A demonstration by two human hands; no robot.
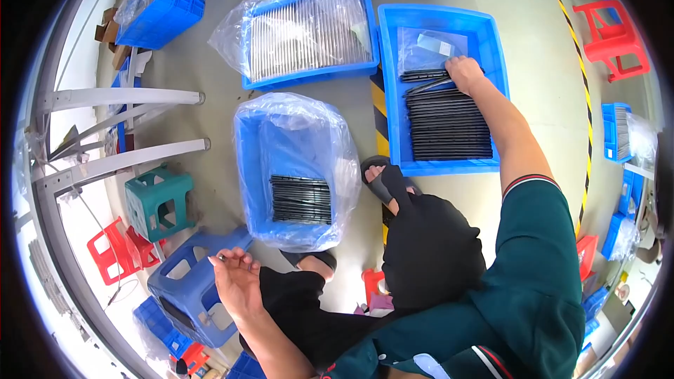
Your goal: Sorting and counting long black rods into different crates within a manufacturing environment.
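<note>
My right hand (465, 74) reaches into the blue bin on the right, its fingers closed at the ends of some thin black rods (424, 76). A tilted rod lies just below them, above a neat stack of the same black rods (449, 126). My left hand (237, 282) is raised palm up over the blue stool, fingers curled, with a small dark thing at the thumb tip that is too small to make out. Near it, a plastic-lined blue bin (258, 207) holds a smaller pile of black rods (300, 199).
A blue bin of pale strips (309, 35) under clear plastic stands beyond the lined bin. The blue stool (193, 267) and a green stool (160, 200) are at left, near white metal legs (133, 158). A red stool (612, 41) stands at far right, past the striped floor tape.
</note>
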